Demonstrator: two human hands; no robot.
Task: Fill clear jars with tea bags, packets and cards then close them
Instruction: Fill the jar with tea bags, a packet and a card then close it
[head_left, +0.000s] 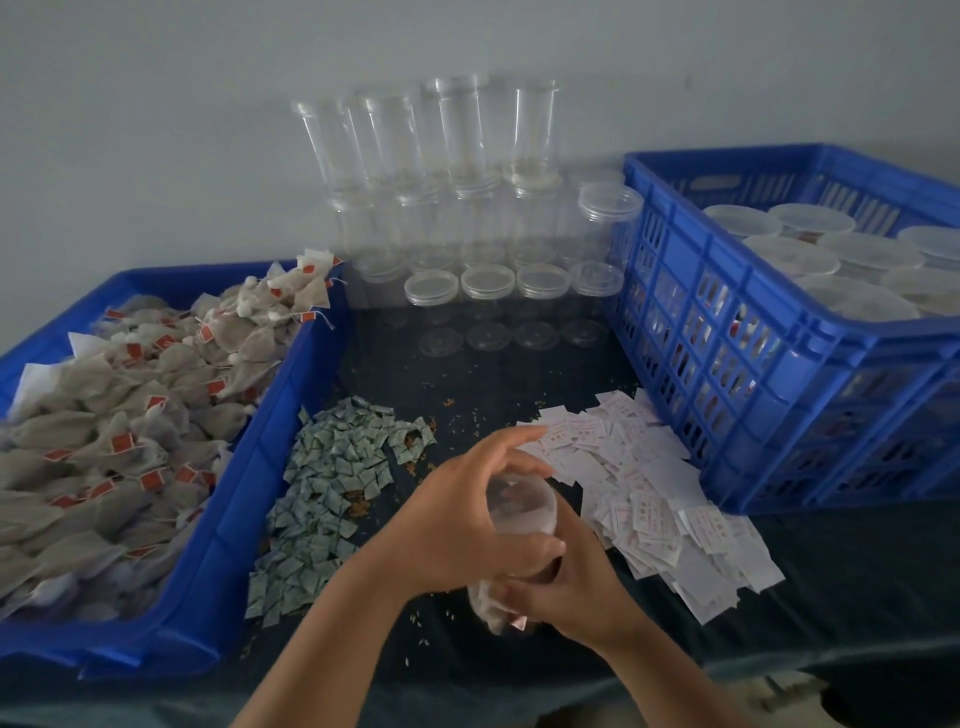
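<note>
Tea bags (104, 441) with red tags, heaped in a blue tray (244, 483) at far left on the dark table (467, 374). Just beside the tray's right wall, a loose pile of small green packets (332, 483), brown crumbs (415, 470) scattered among and around them. Near centre, left hand (454, 525) wrapped over the upper end of a clear jar (522, 506), fingers curled round it, forefinger stretched out. Jar held tilted above the table between both hands, upper end away from the person, a tea bag dimly visible inside at the lower end; lid on or off, cannot tell. Right hand (571, 587) clasped round the jar's lower end, fingers curled under it, touching the left hand. Behind, against the wall, empty jars (462, 156) stacked in tiers. Right of the hands, white cards (649, 499) with red print, spread in a loose heap reaching the foot of the crate (727, 374). Crate blue and slatted, at far right, holding closed jars (789, 257) upright, lids up.
</note>
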